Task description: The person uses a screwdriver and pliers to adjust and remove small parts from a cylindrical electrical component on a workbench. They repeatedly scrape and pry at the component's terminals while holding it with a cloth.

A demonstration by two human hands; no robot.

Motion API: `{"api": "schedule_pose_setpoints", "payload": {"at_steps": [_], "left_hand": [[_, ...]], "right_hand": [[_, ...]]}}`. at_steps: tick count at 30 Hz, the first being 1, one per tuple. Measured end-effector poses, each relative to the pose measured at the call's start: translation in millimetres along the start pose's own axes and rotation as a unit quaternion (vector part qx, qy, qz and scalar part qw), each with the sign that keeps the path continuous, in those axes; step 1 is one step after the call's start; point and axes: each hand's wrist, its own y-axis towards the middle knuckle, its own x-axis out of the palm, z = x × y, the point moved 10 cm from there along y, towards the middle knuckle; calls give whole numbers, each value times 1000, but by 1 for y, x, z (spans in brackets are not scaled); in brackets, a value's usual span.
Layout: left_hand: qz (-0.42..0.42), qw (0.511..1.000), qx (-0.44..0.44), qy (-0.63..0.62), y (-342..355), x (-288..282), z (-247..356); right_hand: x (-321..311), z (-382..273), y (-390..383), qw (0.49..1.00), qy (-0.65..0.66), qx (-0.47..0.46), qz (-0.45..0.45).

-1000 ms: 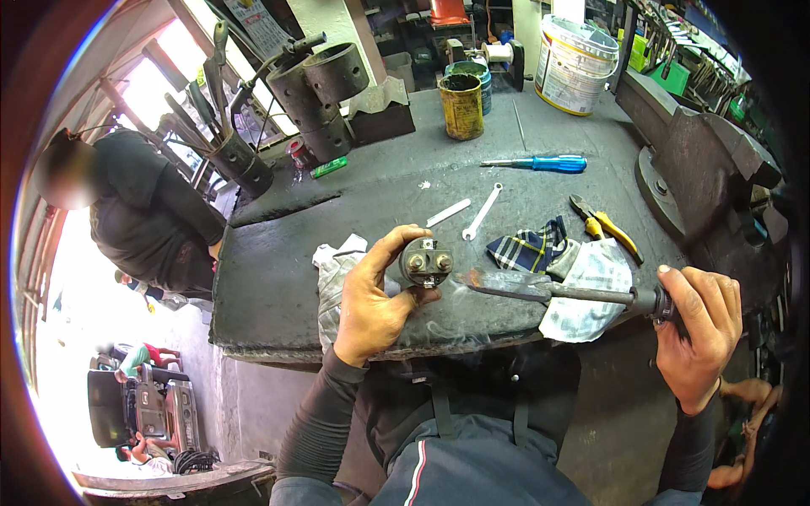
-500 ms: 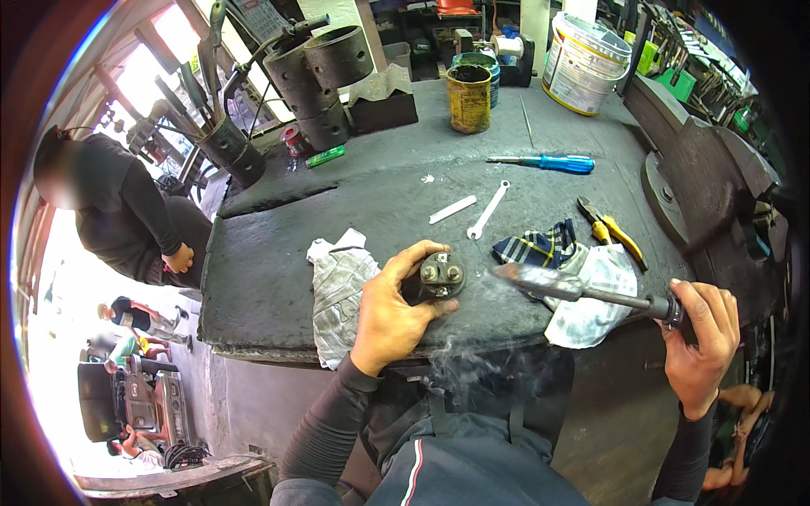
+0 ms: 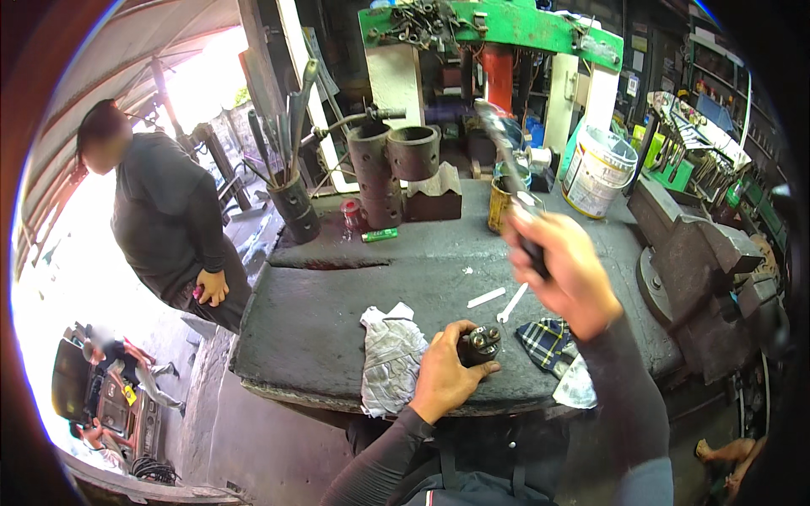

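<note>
My left hand [image 3: 443, 379] grips a black cylindrical part [image 3: 483, 341] with two bolt terminals on the dark bench [image 3: 295, 329]. My right hand [image 3: 557, 261], blurred, is closed round the handle of a soldering iron [image 3: 502, 143], raised in front of a yellow can [image 3: 499, 207]. Left of the part lies a crumpled white rag [image 3: 388, 358]; to its right is a plaid cloth [image 3: 540, 346]. A white stick [image 3: 486, 297] and an open-end wrench [image 3: 513, 304] lie beyond it. The screwdriver and pliers are hidden behind my right arm.
A vise [image 3: 692, 253] stands at the bench's right. At the back are a white bucket [image 3: 597, 181], steel tubes [image 3: 380, 198] and a tool holder [image 3: 295, 211], below a green press frame [image 3: 494, 21]. A co-worker [image 3: 169, 228] stands left; other people are beyond.
My right hand has lifted the iron sharply up and leftward, away from the part. My left hand still grips the part. The view has shifted upward, showing more of the background.
</note>
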Motion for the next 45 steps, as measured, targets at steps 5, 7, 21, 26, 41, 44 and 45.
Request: {"api": "schedule_pose_setpoints", "payload": {"at_steps": [5, 7, 21, 26, 41, 44, 45], "left_hand": [[25, 999, 40, 17, 0, -6, -4], [15, 999, 36, 11, -1, -6, -7], [17, 999, -31, 42, -3, -14, -13], [-5, 1000, 11, -5, 1, 9, 7], [21, 997, 64, 23, -2, -1, 14], [35, 994, 100, 28, -7, -9, 19], [26, 994, 105, 19, -7, -8, 19]], "right_hand": [[88, 13, 118, 992, 125, 0, 19], [107, 32, 138, 990, 128, 23, 53], [-33, -3, 41, 843, -502, -186, 50], [-205, -10, -151, 589, -787, -23, 182], [-165, -10, -79, 578, -802, -100, 112], [-191, -10, -117, 562, -817, -16, 127], [-198, -1, -132, 574, -810, 25, 122]]}}
